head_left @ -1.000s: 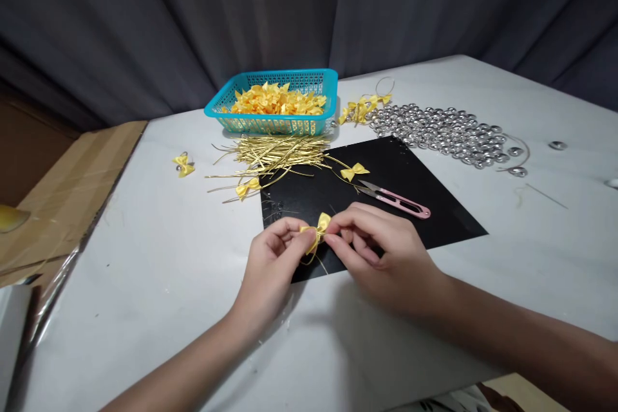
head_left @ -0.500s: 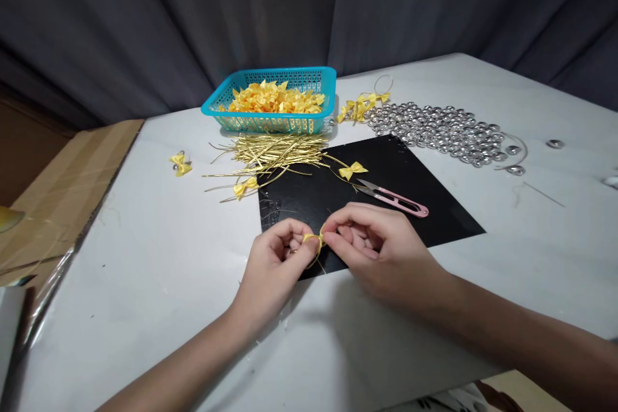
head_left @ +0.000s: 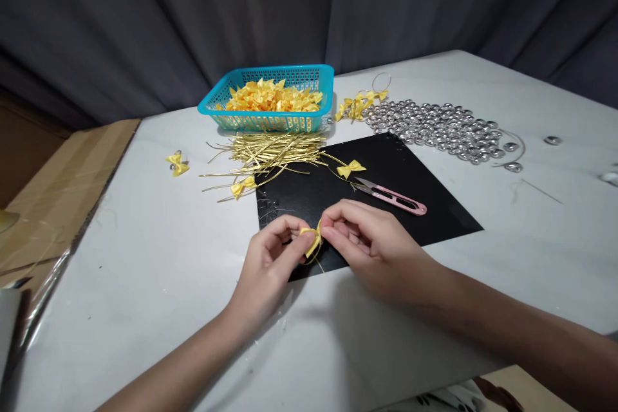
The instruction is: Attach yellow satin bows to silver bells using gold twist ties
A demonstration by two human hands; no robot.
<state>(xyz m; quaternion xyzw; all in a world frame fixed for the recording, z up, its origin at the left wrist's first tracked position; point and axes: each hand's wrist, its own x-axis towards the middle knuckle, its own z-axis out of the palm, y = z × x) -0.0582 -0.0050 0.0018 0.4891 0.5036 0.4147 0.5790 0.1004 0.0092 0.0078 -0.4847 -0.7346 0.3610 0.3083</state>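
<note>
Small two-looped bow, glossy yellow ribbon (head_left: 313, 245): upper right loop, spread open one second ago, now lies mostly hidden at the bare right hand's (head_left: 377, 239) fingertips; lower left portion shows more broadly than half a second ago.

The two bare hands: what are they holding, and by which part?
A yellow ribbon bow: the left hand pinches its left side; the right hand pinches at its right side, but exactly what it grips is hidden.

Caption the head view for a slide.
Left hand and right hand pinch a small yellow bow over a black sheet, pink snips lying nearby.
</note>
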